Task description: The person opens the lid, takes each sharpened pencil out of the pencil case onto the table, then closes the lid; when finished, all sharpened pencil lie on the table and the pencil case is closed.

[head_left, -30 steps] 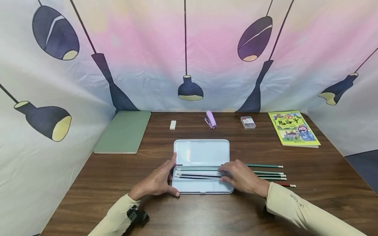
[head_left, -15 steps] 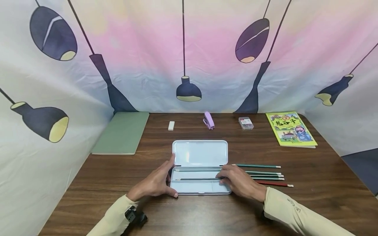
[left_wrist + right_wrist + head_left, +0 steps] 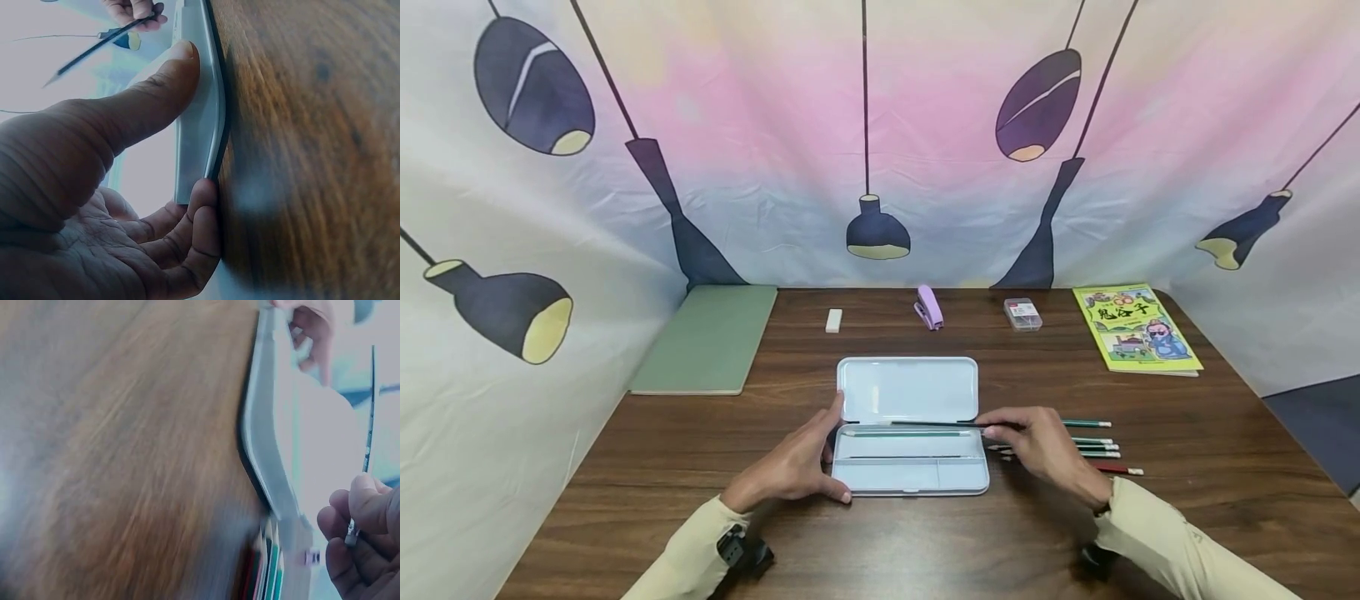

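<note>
A pale blue metal pencil case [image 3: 907, 479] lies with its lid [image 3: 907, 388] folded back. My left hand [image 3: 797, 462] grips its left end, thumb at the front corner and fingers toward the back; the left wrist view shows the thumb [image 3: 169, 72] along the case's side. My right hand [image 3: 1037, 442] pinches a dark pencil [image 3: 369, 437] near its eraser end. In the head view that pencil points left above the hinge, and its tip is raised in the left wrist view. Inside the case lie a green pencil [image 3: 902, 433] and a thin dark one [image 3: 910, 457] along the divider.
Several green pencils [image 3: 1093, 454] and a red pencil [image 3: 1123, 470] lie right of the case, partly behind my right hand. Along the back are a green notebook [image 3: 707, 342], a white eraser [image 3: 833, 321], a purple stapler [image 3: 928, 308], a small clear box [image 3: 1022, 314] and a yellow booklet [image 3: 1138, 329].
My right hand has moved right and up, lifting a dark pencil from low in the case to above the hinge. The left hand keeps its grip on the case.
</note>
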Tool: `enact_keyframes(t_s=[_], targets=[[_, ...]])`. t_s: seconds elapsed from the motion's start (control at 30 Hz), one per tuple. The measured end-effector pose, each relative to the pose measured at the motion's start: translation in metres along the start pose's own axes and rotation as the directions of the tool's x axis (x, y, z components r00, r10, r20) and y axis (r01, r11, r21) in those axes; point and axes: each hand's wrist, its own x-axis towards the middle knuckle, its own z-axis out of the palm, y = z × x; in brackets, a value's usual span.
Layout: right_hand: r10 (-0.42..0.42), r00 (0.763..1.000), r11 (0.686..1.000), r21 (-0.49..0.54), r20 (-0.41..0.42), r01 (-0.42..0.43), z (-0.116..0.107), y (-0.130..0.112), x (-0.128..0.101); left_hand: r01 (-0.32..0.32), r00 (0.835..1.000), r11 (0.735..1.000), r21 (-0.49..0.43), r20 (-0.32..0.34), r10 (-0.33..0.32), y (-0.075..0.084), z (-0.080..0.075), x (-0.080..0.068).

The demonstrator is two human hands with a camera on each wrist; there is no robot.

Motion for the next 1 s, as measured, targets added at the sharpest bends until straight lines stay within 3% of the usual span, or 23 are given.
enact_keyframes(t_s=[0.27,0.3,0.73,1.0], targets=[[0.183,0.98,0.982,-0.033,-0.078,-0.186,-0.03,0.021,-0.015,-0.009,1.0,1.0,-0.006,-0.004,0.009,0.0,0.001,0.0],[0.182,0.978,0.981,-0.045,-0.1,-0.188,-0.029,0.031,-0.018,-0.01,1.0,1.0,-0.005,-0.004,0.01,0.0,0.001,0.001],[0.223,0.959,0.965,-0.101,-0.176,-0.243,-0.055,0.045,-0.04,-0.017,1.0,1.0,-0.006,-0.014,0.017,-0.001,0.001,-0.002],[0.291,0.946,0.935,-0.168,-0.141,-0.313,-0.076,0.056,-0.059,0.0,1.0,1.0,-0.011,-0.006,0.0,0.0,0.0,-0.002]])
